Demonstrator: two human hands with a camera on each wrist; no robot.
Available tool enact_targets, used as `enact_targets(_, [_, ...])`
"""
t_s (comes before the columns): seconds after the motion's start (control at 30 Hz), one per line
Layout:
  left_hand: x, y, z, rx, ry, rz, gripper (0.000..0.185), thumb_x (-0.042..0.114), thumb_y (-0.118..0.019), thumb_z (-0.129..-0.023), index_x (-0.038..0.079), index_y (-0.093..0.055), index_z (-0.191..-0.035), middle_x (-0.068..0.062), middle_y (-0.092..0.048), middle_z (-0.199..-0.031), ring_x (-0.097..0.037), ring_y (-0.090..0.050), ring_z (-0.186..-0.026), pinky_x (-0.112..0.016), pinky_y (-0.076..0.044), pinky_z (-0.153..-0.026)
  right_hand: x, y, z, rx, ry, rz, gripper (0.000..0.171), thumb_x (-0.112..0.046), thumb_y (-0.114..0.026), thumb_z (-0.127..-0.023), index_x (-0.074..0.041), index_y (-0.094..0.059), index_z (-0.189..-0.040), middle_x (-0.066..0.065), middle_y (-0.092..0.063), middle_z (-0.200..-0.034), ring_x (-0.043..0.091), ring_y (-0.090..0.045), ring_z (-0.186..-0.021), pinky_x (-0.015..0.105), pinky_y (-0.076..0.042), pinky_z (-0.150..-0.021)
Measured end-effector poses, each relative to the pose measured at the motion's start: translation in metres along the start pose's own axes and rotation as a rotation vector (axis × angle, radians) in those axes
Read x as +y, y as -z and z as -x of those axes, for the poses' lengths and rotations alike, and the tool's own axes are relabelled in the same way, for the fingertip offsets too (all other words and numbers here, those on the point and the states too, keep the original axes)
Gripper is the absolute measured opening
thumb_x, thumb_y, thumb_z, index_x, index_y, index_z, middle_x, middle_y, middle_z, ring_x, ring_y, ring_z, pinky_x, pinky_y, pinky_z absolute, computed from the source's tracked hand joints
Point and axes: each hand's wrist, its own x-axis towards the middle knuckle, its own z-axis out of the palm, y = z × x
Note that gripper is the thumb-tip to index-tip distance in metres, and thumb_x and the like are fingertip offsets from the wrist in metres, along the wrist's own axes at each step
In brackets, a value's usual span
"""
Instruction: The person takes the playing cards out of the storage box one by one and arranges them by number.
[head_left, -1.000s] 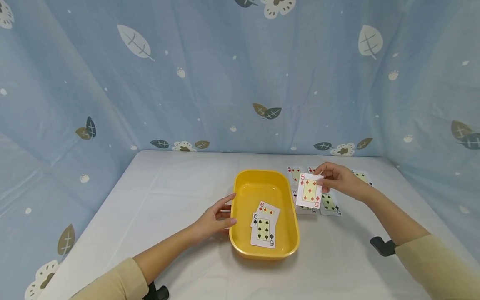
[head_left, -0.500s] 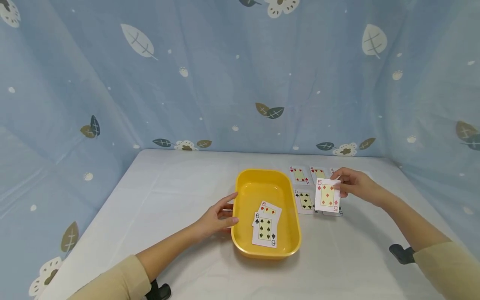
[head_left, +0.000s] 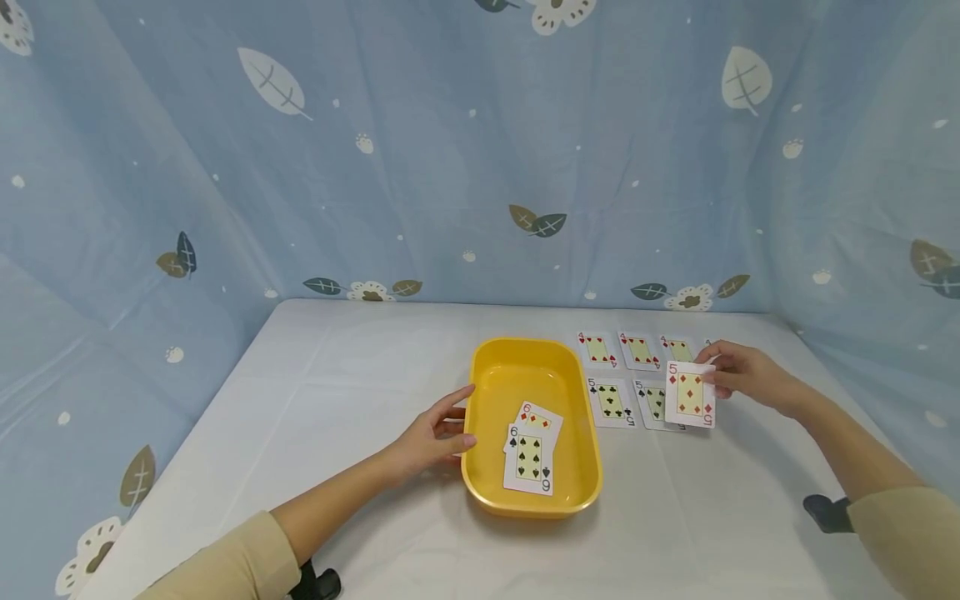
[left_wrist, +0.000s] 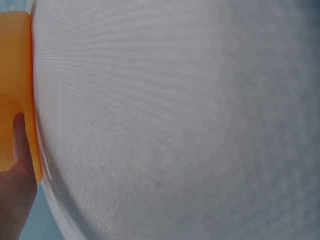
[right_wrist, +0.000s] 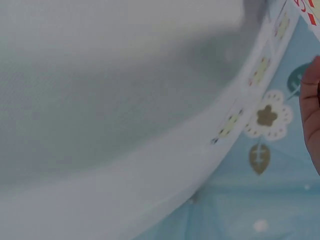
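Note:
My right hand (head_left: 750, 379) pinches a playing card, the five of diamonds (head_left: 690, 395), by its upper right edge, face toward me. The card overlaps the right part of a five of spades (head_left: 651, 403) in the head view. Left of that lies a five of clubs (head_left: 611, 402). My left hand (head_left: 431, 435) rests against the left wall of a yellow plastic tray (head_left: 587, 433), fingers spread near the rim; the left wrist view shows the thumb (left_wrist: 21, 140) straight along the wall. Inside the tray a six of spades (head_left: 528, 460) partly covers a six of diamonds (head_left: 542, 421).
Behind the fives runs a row of fours (head_left: 597, 350), its right end partly hidden by my right hand. White cloth (head_left: 360, 367) covers the table, and a blue patterned curtain (head_left: 420, 167) hangs at the back and sides.
My right hand has carried the five of diamonds rightward, from over the five of clubs past the five of spades. More of the fours and fives now show. The left hand stays against the tray.

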Motion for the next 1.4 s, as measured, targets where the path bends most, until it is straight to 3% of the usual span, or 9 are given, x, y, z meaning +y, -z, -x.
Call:
enact_targets(0.2, [-0.001, 0.0, 0.0, 0.003, -0.004, -0.004, 0.077, 0.022, -0.066, -0.09, 0.017, -0.02, -0.152, -0.024, -0.036, -0.139, -0.037, -0.043, -0.124, -0.042, -0.056, -0.083, 0.019, 0.006, 0.002, -0.019, -0.054, 0.017, 0.033, -0.014, -0.06, -0.093, 0.001, -0.048, -0.12, 0.008, -0.055, -0.077, 0.022, -0.055, -0.065, 0.025, -0.05, -0.06])
enact_targets(0.43, [-0.001, 0.0, 0.0, 0.001, -0.012, -0.015, 0.078, 0.023, -0.067, -0.089, 0.017, -0.02, -0.152, -0.024, -0.037, -0.139, -0.038, -0.044, -0.124, -0.041, -0.056, -0.083, 0.031, 0.011, 0.004, -0.068, -0.133, 0.029, 0.033, -0.013, -0.06, -0.092, 0.002, -0.048, -0.119, 0.007, -0.056, -0.082, 0.019, -0.055, -0.07, 0.025, -0.051, -0.062])
enact_targets(0.83, [-0.001, -0.001, -0.001, 0.022, -0.002, -0.027, 0.078, 0.022, -0.068, -0.089, 0.017, -0.022, -0.151, -0.023, -0.039, -0.137, -0.037, -0.045, -0.123, -0.041, -0.056, -0.083, 0.042, -0.001, 0.002, 0.027, -0.12, 0.094, 0.026, -0.007, -0.06, -0.089, 0.001, -0.055, -0.114, 0.01, -0.057, -0.089, 0.019, -0.055, -0.075, 0.024, -0.051, -0.061])
enact_targets(1.17, [-0.002, -0.001, -0.001, 0.016, -0.012, -0.035, 0.077, 0.021, -0.067, -0.089, 0.017, -0.021, -0.151, -0.023, -0.038, -0.138, -0.036, -0.045, -0.123, -0.041, -0.056, -0.082, 0.044, -0.012, -0.004, 0.015, -0.156, 0.15, 0.024, -0.008, -0.063, -0.088, -0.002, -0.056, -0.11, 0.014, -0.057, -0.092, 0.019, -0.055, -0.075, 0.027, -0.053, -0.065])
enact_targets(1.4, [0.0, -0.001, 0.0, 0.011, -0.015, -0.031, 0.077, 0.021, -0.066, -0.09, 0.017, -0.021, -0.151, -0.023, -0.038, -0.137, -0.036, -0.045, -0.123, -0.041, -0.056, -0.082, 0.046, -0.016, -0.007, 0.024, -0.154, 0.182, 0.026, -0.009, -0.064, -0.087, -0.002, -0.054, -0.11, 0.01, -0.053, -0.084, 0.02, -0.052, -0.074, 0.026, -0.047, -0.062])
